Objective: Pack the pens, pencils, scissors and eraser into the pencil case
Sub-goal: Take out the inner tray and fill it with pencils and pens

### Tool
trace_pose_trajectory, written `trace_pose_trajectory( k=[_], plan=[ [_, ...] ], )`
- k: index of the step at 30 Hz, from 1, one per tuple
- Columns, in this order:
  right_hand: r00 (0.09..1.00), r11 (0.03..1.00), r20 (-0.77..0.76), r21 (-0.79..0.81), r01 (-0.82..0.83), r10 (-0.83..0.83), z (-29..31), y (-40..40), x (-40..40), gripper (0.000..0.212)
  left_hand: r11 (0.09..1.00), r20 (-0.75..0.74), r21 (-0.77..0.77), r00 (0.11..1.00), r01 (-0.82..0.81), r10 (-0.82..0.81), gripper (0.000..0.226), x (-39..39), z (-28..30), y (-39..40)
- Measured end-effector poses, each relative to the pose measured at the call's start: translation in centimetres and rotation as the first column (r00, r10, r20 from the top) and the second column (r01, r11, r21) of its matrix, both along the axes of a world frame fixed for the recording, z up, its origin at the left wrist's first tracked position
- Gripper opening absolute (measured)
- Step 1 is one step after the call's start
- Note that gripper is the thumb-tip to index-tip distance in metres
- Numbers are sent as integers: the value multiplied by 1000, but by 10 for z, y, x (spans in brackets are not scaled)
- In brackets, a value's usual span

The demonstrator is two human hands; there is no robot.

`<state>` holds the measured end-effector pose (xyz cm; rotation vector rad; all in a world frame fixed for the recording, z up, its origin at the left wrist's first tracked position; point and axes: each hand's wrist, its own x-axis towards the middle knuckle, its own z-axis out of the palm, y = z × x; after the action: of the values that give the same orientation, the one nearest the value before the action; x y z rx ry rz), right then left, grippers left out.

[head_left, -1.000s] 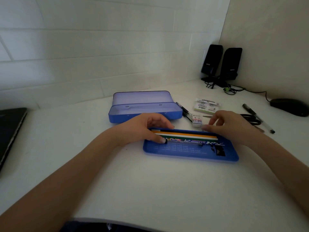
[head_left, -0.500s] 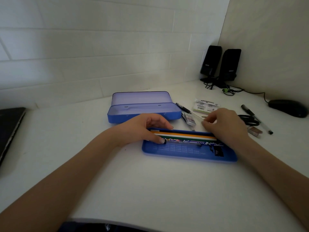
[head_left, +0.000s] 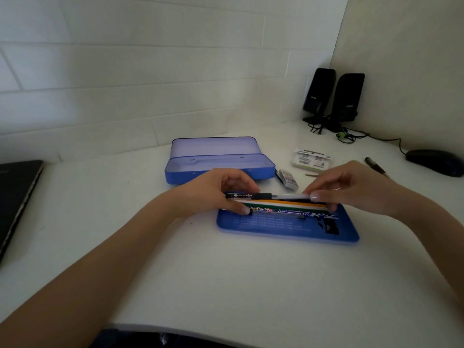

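Your arms are bare from the bottom corners of the view to the wrists, with no sleeves, watch or bands showing. Your left hand [head_left: 221,192] and right hand [head_left: 351,187] wear no gloves. The nails look pale and glossy, trimmed fairly short. A dark garment shows below the surface's near edge.

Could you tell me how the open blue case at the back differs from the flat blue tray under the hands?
The open blue case is a deep, hinged box with its lid raised; the flat blue tray is one shallow piece. The case looks empty; the tray carries a row of pens and pencils, gripped by the left hand and right hand. The tray bears printed lettering; the case looks plain. Both are blue rounded rectangles.
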<state>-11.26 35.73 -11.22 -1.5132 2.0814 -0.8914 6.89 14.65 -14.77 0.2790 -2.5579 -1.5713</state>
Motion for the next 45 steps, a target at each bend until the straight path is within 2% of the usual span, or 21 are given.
trace_pose_trajectory(
  k=[4,8,11,14,16,18,20,23,26,30,32,34,37,39,41,44,45],
  plan=[
    [996,996,45,49,-73,71,6,3,3,30,1000,2,10,1000,20,-20,40,1,0,0],
    [990,972,81,192,-133,119,6,6,2,8,999,19,14,999,35,-35,38,0,0,-1],
    [992,955,52,268,-126,117,6,7,2,8,999,24,21,999,37,-37,37,0,0,-2],
    [990,957,56,255,-141,131,6,8,3,5,999,21,25,999,38,-39,38,0,0,-2],
    [992,977,43,175,-125,119,7,8,4,3,999,20,20,999,44,-44,39,1,0,-2],
    [990,984,51,115,-137,132,10,8,3,20,998,22,20,998,58,-58,41,1,0,-3],
    [981,979,118,122,-165,151,11,10,3,35,995,32,18,995,95,-96,45,2,1,-4],
    [975,963,151,190,-192,165,12,12,4,27,984,52,23,983,175,-176,53,3,4,-5],
    [983,953,102,252,-171,149,11,11,5,5,976,47,87,978,198,-202,57,5,4,-7],
    [993,954,10,276,-118,120,7,5,14,14,978,30,131,985,162,-168,42,5,4,-4],
    [993,963,-53,253,-91,108,3,-1,22,17,982,43,86,984,169,-173,35,5,5,-2],
    [985,968,-140,242,-63,99,-1,-5,27,24,982,66,17,980,186,-187,40,5,4,-2],
    [972,990,-232,126,60,-30,-5,-10,22,30,985,86,-8,981,174,-172,45,5,5,-2],
    [953,981,-234,-21,191,-190,-9,-12,11,25,983,94,-40,980,177,-173,47,5,5,-1],
    [920,960,-276,-83,266,-279,-15,-15,3,16,980,104,-64,978,188,-181,47,5,6,0],
    [918,970,-314,-61,234,-241,-26,-18,1,2,979,113,-58,976,193,-186,36,6,8,3],
    [922,977,-323,-61,205,-213,-29,-19,2,9,981,104,-44,978,188,-182,30,6,8,4]
  ],
)
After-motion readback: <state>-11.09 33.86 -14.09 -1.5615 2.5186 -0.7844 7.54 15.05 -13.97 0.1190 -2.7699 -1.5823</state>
